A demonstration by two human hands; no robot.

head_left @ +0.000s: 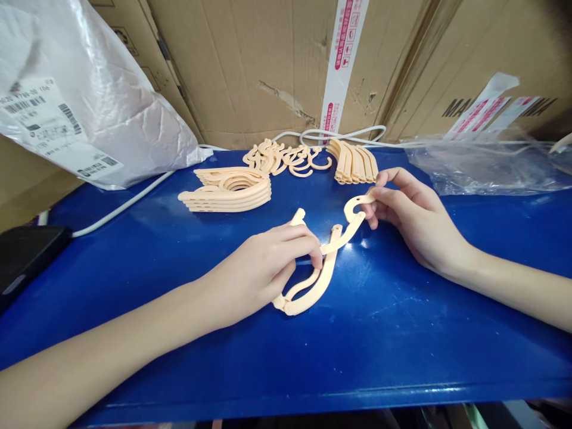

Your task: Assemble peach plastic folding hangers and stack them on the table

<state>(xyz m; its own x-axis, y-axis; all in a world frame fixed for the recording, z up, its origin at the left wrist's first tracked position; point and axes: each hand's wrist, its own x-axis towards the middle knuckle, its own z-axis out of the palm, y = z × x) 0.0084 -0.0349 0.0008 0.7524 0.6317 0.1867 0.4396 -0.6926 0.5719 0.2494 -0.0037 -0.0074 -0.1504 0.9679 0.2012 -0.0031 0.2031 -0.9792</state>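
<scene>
Cream plastic parts of a folding clothes hanger lie in the middle of the blue table. My left hand is closed on the hanger, fingertips pinching a curved arm; the palm hides part of it. Between the thumb and fingers of my right hand is a hanger hook, its curved end beside the tip of a hanger arm. Whether the hook and arm are joined, I cannot tell. Behind my left hand sits a stack of folded hangers.
At the back lie a heap of loose hooks and a row of hanger arms. Cardboard boxes stand behind, with a white cable along them. A silver parcel bag, a black device and clear plastic film flank the sides.
</scene>
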